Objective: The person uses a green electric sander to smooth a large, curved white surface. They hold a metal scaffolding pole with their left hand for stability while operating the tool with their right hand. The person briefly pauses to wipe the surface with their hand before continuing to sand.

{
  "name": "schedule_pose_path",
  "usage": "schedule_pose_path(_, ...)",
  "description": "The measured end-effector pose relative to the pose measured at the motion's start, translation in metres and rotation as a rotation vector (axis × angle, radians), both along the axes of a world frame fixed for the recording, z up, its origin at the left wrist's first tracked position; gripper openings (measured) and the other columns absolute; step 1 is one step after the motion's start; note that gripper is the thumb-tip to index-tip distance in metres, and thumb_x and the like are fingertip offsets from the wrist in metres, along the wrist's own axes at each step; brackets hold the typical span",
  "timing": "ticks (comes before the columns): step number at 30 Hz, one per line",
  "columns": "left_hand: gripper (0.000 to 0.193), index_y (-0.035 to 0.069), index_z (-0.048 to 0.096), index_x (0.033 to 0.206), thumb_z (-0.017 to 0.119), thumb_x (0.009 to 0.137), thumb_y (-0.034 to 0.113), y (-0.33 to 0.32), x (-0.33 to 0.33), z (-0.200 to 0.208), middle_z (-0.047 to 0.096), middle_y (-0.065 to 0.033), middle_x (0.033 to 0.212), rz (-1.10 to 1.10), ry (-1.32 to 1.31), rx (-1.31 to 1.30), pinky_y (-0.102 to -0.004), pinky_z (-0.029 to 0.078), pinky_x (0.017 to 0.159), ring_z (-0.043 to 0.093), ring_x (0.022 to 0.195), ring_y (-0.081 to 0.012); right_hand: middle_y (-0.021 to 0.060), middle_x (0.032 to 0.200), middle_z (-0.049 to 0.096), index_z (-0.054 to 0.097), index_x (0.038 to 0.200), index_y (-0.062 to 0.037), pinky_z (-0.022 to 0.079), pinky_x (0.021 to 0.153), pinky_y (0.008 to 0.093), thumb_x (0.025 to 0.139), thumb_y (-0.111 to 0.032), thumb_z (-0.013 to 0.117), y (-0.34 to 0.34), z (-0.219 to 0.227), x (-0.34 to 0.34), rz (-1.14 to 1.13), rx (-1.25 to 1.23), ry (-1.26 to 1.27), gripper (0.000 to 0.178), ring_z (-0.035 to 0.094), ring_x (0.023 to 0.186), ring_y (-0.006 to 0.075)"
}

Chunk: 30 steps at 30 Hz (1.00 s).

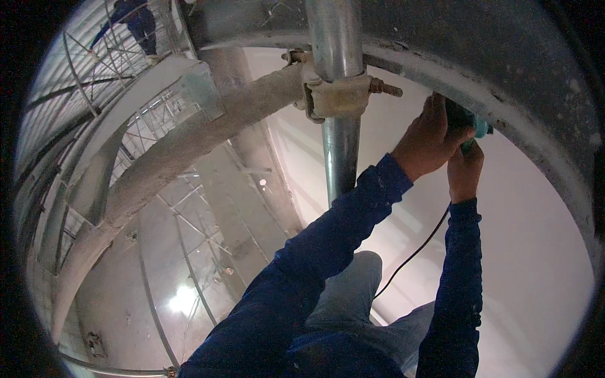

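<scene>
Both my hands are raised at the upper right, closed around a teal and dark corded power tool [481,128]. My left hand [430,142] wraps its near side, the thumb lying across the body. Below and to the right, my right hand [465,176] grips its lower part. The tool sits against or just under the lower edge of a dark overhead panel [504,57]; I cannot tell whether they touch. Its working end is mostly hidden by my left hand and the shadow. A black cord [413,255] hangs from the tool past my right forearm toward my legs.
Left of my hands stands a vertical steel tube [340,38], joined by a bolted coupler [343,97] to a dusty scaffold tube [189,142]. A pale wall [523,227] lies behind my arms. Far below is a lit floor [145,327]. Another person [135,25] is at the far upper left.
</scene>
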<state>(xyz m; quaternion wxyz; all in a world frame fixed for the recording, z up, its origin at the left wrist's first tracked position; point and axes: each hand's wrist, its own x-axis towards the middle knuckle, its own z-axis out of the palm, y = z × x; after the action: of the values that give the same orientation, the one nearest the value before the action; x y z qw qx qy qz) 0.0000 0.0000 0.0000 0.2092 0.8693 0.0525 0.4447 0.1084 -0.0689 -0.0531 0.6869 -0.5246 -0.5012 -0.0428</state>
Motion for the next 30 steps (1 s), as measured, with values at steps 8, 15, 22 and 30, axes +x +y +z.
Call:
schedule_pose_path(8, 0.037, 0.005, 0.067, 0.109, 0.076, 0.082, 0.028, -0.064, -0.137, -0.041, 0.068, -0.0132, 0.114, 0.257, 0.002, 0.022, -0.0376, 0.054, 0.086, 0.066, 0.101, -0.0250, -0.0018, 0.065, 0.054, 0.060, 0.077, -0.0044, 0.038, 0.055, 0.0257, 0.088, -0.043, 0.070, -0.021, 0.004, -0.013, 0.031, -0.018, 0.104, 0.041, 0.046, 0.060, 0.0081)
schedule_pose_path(15, 0.056, 0.003, 0.059, 0.106, 0.083, 0.074, 0.044, -0.065, -0.186, -0.046, 0.063, -0.0076, 0.095, 0.538, -0.276, -0.247, -0.0280, 0.053, 0.067, 0.064, 0.079, -0.0148, 0.0033, 0.068, 0.062, 0.064, 0.077, -0.0043, 0.045, 0.060, 0.0271, 0.081, -0.050, 0.074, -0.030, 0.026, -0.004, 0.029, -0.111, -0.028, 0.047, 0.057, 0.062, 0.0129)
schedule_pose_path(22, 0.056, 0.001, 0.052, 0.127, 0.078, 0.080, 0.016, -0.067, -0.167, -0.068, 0.061, -0.0130, 0.117, 0.562, 0.027, -0.561, -0.0355, 0.053, 0.086, 0.059, 0.112, -0.0238, 0.0102, 0.088, 0.070, 0.067, 0.100, 0.0050, 0.049, 0.074, 0.0304, 0.084, -0.033, 0.074, -0.007, -0.052, -0.025, 0.146, 0.020, 0.083, 0.042, 0.062, 0.080, 0.0149)
schedule_pose_path(30, 0.030, 0.003, 0.067, 0.081, 0.079, 0.075, 0.030, -0.156, -0.095, -0.088, 0.062, -0.0060, 0.070, 0.503, -0.206, -0.404, -0.0307, 0.050, 0.057, 0.063, 0.064, -0.0160, 0.0144, 0.100, 0.072, 0.067, 0.108, -0.0018, 0.052, 0.083, 0.0366, 0.081, -0.040, 0.076, -0.091, -0.194, 0.033, 0.022, -0.118, -0.049, 0.048, 0.069, 0.090, 0.0270)
